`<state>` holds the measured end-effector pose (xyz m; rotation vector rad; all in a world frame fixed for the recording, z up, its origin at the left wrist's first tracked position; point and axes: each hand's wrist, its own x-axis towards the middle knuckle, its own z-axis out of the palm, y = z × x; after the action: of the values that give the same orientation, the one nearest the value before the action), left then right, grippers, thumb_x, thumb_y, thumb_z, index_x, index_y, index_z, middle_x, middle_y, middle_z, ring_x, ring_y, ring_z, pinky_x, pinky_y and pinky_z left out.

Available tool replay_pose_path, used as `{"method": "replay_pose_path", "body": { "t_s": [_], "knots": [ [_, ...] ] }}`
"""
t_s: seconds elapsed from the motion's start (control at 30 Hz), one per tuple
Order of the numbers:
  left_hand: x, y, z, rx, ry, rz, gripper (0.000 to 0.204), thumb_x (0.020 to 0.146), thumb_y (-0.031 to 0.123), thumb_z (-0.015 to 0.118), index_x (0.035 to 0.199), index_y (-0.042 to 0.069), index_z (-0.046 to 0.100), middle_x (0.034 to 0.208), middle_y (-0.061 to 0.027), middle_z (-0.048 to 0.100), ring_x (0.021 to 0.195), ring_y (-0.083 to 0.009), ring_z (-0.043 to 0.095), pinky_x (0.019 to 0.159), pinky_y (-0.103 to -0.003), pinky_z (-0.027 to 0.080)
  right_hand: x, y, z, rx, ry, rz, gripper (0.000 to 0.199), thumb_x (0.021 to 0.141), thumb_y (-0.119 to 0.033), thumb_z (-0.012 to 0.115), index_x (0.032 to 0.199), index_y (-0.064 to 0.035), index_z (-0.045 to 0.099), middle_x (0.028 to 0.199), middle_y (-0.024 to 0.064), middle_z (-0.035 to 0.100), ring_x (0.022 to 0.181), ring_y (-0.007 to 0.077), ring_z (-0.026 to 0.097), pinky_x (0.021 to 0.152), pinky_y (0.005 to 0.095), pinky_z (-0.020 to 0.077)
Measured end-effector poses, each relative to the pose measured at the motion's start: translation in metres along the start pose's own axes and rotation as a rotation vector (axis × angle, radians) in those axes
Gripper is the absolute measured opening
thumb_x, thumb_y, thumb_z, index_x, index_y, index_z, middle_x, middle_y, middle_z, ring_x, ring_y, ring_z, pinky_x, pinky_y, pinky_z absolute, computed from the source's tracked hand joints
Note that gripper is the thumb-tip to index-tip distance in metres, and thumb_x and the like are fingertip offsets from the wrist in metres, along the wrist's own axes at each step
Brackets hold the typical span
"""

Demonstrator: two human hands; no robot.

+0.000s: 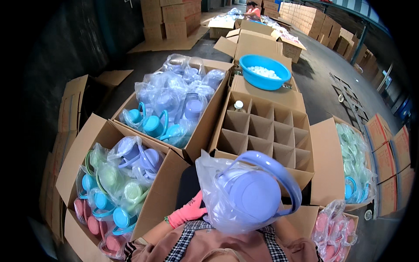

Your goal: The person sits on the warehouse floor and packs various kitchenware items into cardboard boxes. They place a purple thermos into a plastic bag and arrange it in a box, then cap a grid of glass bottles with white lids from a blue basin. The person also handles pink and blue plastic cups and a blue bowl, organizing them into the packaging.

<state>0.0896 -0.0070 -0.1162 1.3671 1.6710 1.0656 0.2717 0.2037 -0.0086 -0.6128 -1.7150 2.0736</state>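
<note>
Close in front of my chest is a jug with a round purple lid [255, 194] and a purple loop handle [279, 174]. A clear plastic bag [214, 174] wraps it, and its body is hidden under the lid. My left hand [188, 213], in a pink glove, grips the bagged jug at its left side; its fingertips pass partly behind the plastic. On the other side my right forearm [286, 229] runs in behind the jug, which hides the right hand. Just beyond stands a carton with cardboard dividers [262, 126], a white-capped bottle [238, 106] in one far-left cell.
Left are open cartons of bagged purple-lidded jugs [168, 102] and mixed-colour lidded jugs [111, 179]. A blue basin [265, 72] of white caps sits beyond the divided carton. Bagged green pieces [351, 148] and pink ones [334, 229] are right. Another person [252, 11] is far back.
</note>
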Motion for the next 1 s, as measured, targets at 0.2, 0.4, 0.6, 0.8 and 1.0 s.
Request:
{"method": "replay_pose_path", "body": {
  "t_s": [0.2,0.4,0.6,0.8,1.0],
  "knots": [
    [0.031,0.072,-0.019,-0.597,0.422,-0.061,0.044,0.083,0.015,0.053,0.122,0.0,0.04,0.117,-0.0122,0.048,0.108,-0.0223,0.045,0.092,-0.033,0.035,0.007,0.042,-0.031,0.152,0.195,-0.258,0.043,0.089,-0.022,0.045,0.127,-0.0062,0.035,0.116,0.0082,0.049,0.107,0.0161,0.046,0.092,0.0305,0.0382],
    [0.046,0.006,-0.001,-0.177,0.502,-0.128,0.029,0.087,0.012,0.042,0.113,0.001,0.049,0.101,-0.0108,0.057,0.095,-0.022,0.053,0.08,-0.032,0.042,0.036,0.136,-0.043,0.396,0.124,-0.236,0.043,0.089,-0.017,0.044,0.129,-0.0071,0.033,0.117,0.0086,0.049,0.107,0.0176,0.046,0.094,0.0313,0.0382],
    [0.023,0.127,-0.038,-0.884,0.423,0.316,0.072,0.074,0.032,0.064,0.129,0.0,0.029,0.125,-0.0142,0.039,0.119,-0.0263,0.036,0.099,-0.037,0.027,0.011,0.14,-0.042,0.337,0.446,0.045,0.035,0.085,-0.018,0.053,0.115,-0.0009,0.047,0.112,0.0081,0.052,0.097,0.0175,0.051,0.084,0.0294,0.0427],
    [0.01,0.084,-0.026,0.251,0.216,0.315,0.101,0.059,0.022,0.077,0.132,-0.006,0.014,0.136,-0.0231,0.023,0.127,-0.0353,0.022,0.104,-0.037,0.02,0.008,0.006,-0.049,-0.078,0.535,-0.341,0.036,0.084,-0.016,0.038,0.114,0.0029,0.047,0.106,0.0092,0.051,0.1,0.0175,0.047,0.091,0.0277,0.0335],
    [0.016,0.011,0.01,0.197,0.129,0.107,0.082,0.062,0.019,0.072,0.127,-0.003,0.028,0.124,-0.0227,0.038,0.117,-0.0367,0.036,0.097,-0.038,0.032,-0.001,-0.041,-0.008,-0.449,0.515,-0.771,0.077,0.079,-0.046,0.053,0.126,0.0094,0.027,0.129,0.0193,0.033,0.118,0.0299,0.034,0.099,0.0404,0.0254]
  ]
}}
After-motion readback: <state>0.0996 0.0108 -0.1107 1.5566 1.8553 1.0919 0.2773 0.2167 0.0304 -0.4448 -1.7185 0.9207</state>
